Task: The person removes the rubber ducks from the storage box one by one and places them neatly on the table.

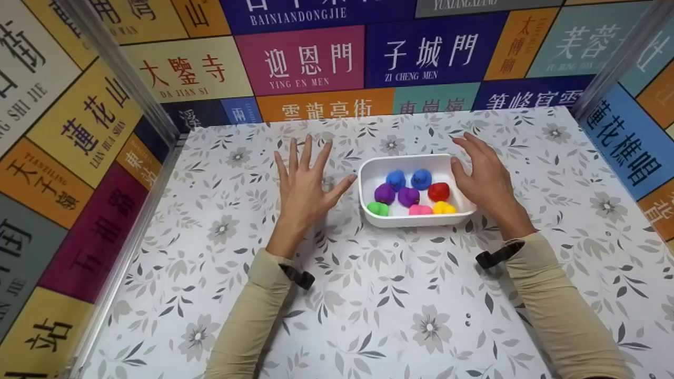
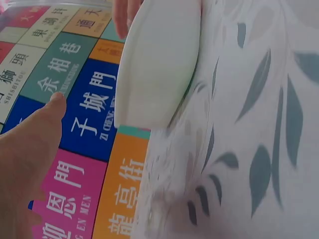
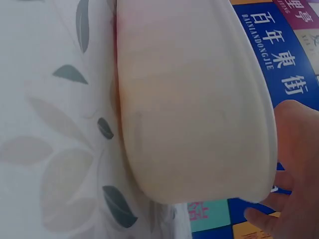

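A white plastic box (image 1: 392,222) stands on the patterned tabletop, seen from its side in both wrist views. Small rounded toys lie in it, duck-like in shape: two blue toys (image 1: 421,179), two purple toys (image 1: 408,197), a red toy (image 1: 438,192), a green toy (image 1: 378,209), a pink toy (image 1: 420,210) and a yellow toy (image 1: 444,208). My left hand (image 1: 305,189) is spread left of the box, its thumb pointing at the rim, holding nothing. At the box's right end is my right hand (image 1: 487,179), fingers loosely bent, thumb by the rim; whether it touches is unclear.
The tabletop (image 1: 368,316) has a grey leaf-and-flower print. Panels with colourful lettered blocks (image 1: 300,60) rise behind it and on both sides. A dark wrist strap (image 1: 499,255) sits on the right sleeve and another strap (image 1: 297,276) on the left.
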The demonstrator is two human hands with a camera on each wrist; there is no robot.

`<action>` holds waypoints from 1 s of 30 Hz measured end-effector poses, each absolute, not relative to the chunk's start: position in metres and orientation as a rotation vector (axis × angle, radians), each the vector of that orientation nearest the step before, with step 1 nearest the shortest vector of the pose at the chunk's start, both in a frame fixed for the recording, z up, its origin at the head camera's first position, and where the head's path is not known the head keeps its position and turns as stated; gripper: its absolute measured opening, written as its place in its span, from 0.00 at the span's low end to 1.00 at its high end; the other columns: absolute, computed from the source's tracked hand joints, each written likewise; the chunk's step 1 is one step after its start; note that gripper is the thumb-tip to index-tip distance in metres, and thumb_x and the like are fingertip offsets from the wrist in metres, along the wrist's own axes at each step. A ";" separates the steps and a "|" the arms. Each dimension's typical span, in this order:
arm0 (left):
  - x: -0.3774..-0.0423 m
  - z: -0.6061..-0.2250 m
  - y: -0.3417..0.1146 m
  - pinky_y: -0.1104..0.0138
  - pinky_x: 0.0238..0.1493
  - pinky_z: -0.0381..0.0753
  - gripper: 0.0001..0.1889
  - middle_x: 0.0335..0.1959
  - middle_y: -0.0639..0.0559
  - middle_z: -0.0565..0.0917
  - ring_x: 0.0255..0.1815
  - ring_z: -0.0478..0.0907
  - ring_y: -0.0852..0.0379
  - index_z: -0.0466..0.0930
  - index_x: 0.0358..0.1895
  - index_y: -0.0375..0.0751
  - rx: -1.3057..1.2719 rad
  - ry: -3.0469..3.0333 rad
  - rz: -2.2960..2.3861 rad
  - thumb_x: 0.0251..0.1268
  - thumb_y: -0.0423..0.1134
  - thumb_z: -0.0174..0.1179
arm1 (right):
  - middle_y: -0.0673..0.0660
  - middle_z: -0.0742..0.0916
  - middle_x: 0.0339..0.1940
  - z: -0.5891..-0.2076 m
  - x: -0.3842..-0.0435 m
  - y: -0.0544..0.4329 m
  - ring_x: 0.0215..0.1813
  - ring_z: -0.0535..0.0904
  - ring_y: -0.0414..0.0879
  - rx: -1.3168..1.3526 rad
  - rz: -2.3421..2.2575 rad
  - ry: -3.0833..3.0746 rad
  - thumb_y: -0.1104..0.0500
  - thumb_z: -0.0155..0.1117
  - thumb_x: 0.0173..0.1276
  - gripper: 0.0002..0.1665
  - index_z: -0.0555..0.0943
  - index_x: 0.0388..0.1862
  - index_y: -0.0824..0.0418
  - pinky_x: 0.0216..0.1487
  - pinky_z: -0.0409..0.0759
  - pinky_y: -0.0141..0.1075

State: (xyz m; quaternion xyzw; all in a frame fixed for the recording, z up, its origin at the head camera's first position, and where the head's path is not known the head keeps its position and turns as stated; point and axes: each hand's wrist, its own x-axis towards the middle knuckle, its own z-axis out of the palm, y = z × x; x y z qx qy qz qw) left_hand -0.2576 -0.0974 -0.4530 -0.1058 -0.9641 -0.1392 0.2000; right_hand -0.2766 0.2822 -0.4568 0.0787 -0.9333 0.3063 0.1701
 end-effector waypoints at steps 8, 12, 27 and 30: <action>-0.252 -0.452 -0.067 0.40 0.90 0.44 0.42 0.87 0.45 0.65 0.90 0.54 0.38 0.65 0.85 0.58 -0.450 -2.685 -0.458 0.76 0.75 0.51 | 0.63 0.79 0.79 -0.470 -0.280 0.284 0.80 0.74 0.62 0.094 1.263 -2.682 0.58 0.50 0.85 0.27 0.74 0.79 0.59 0.81 0.71 0.60; -0.253 -0.451 -0.052 0.43 0.90 0.51 0.39 0.81 0.44 0.74 0.87 0.62 0.39 0.69 0.82 0.53 -0.553 -2.684 -0.465 0.78 0.71 0.52 | 0.64 0.79 0.79 -0.476 -0.280 0.284 0.82 0.71 0.61 0.083 1.312 -2.688 0.63 0.44 0.85 0.27 0.75 0.78 0.60 0.85 0.66 0.58; -0.257 -0.446 -0.016 0.54 0.65 0.87 0.23 0.68 0.46 0.85 0.67 0.84 0.48 0.81 0.70 0.46 -0.695 -2.793 -0.700 0.78 0.49 0.65 | 0.62 0.80 0.78 -0.480 -0.281 0.282 0.72 0.79 0.60 0.035 1.367 -2.654 0.67 0.40 0.83 0.30 0.77 0.77 0.58 0.79 0.76 0.52; -0.258 -0.449 -0.011 0.56 0.56 0.89 0.19 0.63 0.46 0.87 0.57 0.86 0.50 0.84 0.65 0.44 -0.730 -2.791 -0.774 0.77 0.46 0.66 | 0.61 0.82 0.76 -0.481 -0.279 0.284 0.68 0.81 0.59 0.038 1.380 -2.630 0.67 0.40 0.82 0.30 0.79 0.76 0.58 0.73 0.79 0.44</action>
